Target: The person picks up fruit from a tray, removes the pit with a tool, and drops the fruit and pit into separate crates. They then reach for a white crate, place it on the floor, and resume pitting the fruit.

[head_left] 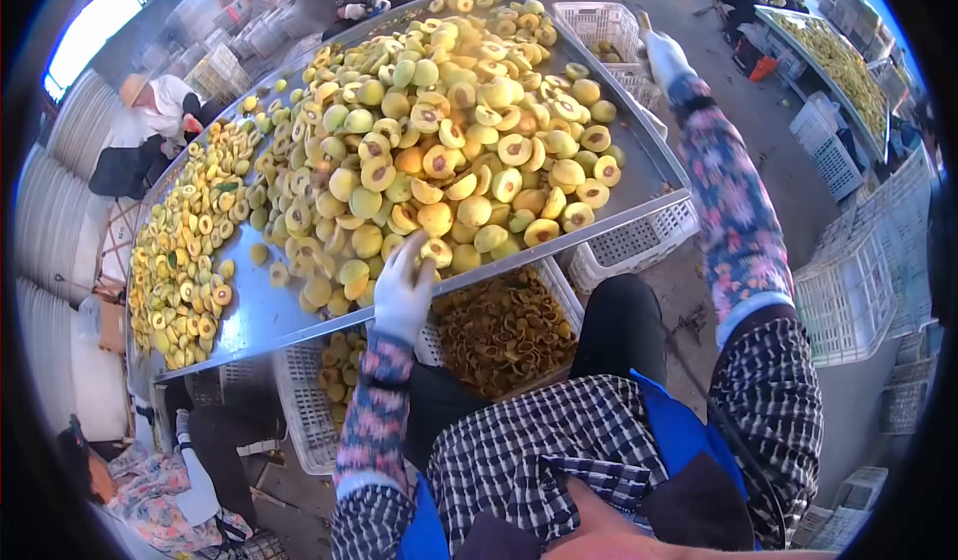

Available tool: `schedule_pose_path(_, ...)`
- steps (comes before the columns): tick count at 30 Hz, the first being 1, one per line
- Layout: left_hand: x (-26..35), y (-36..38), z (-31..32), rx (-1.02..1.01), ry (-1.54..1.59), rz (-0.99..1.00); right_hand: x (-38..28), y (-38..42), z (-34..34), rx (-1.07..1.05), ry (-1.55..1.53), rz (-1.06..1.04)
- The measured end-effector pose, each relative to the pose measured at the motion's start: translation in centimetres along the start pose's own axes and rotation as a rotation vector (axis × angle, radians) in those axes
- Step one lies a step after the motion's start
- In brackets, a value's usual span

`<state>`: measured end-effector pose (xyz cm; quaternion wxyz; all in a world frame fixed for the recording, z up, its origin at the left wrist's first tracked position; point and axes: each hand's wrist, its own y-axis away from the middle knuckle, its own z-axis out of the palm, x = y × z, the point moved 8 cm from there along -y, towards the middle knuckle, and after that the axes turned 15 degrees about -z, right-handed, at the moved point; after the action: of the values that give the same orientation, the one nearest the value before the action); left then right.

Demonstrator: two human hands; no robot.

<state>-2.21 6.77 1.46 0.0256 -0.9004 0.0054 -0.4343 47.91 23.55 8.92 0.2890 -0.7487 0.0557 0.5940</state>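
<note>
Halved yellow-green stone fruit (419,151), many with brown pits or hollows showing, lie heaped on a metal-topped table (239,310). My left hand (403,295), in a white glove, is at the near edge of the heap. Its fingers close round a fruit half (436,252) at the table's rim. Off the table's right side, my right hand (667,56), also white-gloved, is stretched far forward beside the crates. Its fingers are curled, with a thin tan tip sticking up; what it holds I cannot tell.
Below the table's near edge, a crate of brown scraps (504,330) stands between my knees, beside a crate of fruit (304,400). White crates (597,26) line the right side. People sit at the left (150,111) and lower left (150,490). Another fruit-covered table (838,61) stands far right.
</note>
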Motion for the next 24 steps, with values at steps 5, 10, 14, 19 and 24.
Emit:
schedule_pose_path(5, 1.2, -10.0, 8.3, -0.067, -0.590, 0.017, -3.8, 14.2, 2.5, -0.208, 0.051, -0.120)
schedule_pose_path(10, 1.2, -11.8, 9.7, -0.107, -0.662, -0.071, 1.3, 27.4, 8.9, -0.374, -0.495, 0.398)
schedule_pose_path(14, 1.2, -9.1, 6.8, -0.009, -0.156, 0.037, 1.3, 31.6, 13.4, -0.405, -0.671, 0.402)
schedule_pose_path(19, 4.3, 1.0, 5.3, -0.022, 0.151, 0.233, -2.1, 34.0, 17.4, -0.415, -0.823, 0.469)
schedule_pose_path(24, 5.5, 4.9, 3.3, 0.114, 0.281, 0.329, -4.5, 35.4, 19.3, -0.446, -1.029, 0.315)
